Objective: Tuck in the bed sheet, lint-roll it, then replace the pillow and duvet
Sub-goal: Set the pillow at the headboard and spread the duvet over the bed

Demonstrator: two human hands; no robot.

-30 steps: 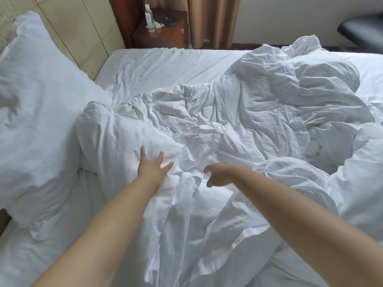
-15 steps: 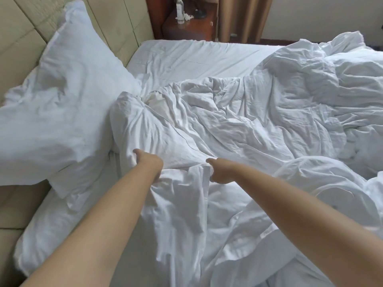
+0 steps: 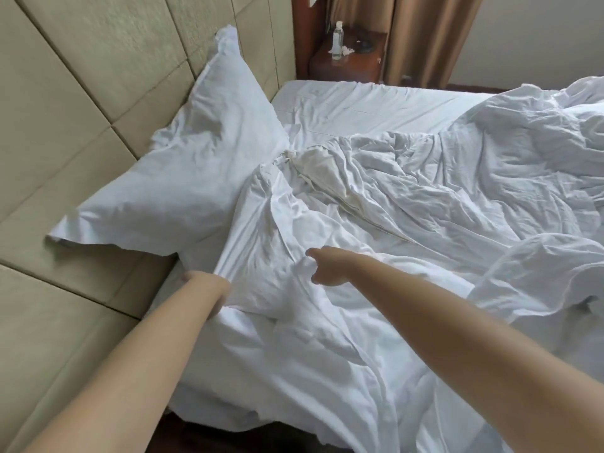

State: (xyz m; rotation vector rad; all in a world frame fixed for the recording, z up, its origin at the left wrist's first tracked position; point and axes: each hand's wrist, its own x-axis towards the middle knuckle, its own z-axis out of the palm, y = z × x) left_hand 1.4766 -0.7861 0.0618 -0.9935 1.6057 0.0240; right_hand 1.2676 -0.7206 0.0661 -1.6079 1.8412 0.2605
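Fingers [image 3: 322, 256] of the right hand [image 3: 330, 266] pinch the rumpled white duvet [image 3: 425, 204] heaped on the bed.
The left hand [image 3: 204, 282] grips its edge, fingers seemingly buried in cloth, beside the pillow [image 3: 196, 158] leaning on the headboard [image 3: 81, 93].

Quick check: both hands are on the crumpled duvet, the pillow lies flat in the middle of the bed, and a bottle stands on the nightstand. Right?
Not quite. The head view shows the pillow propped against the padded headboard at the bed's head, not flat in the middle. The rest holds: left hand and right hand are on the crumpled duvet, and a bottle stands on the nightstand.
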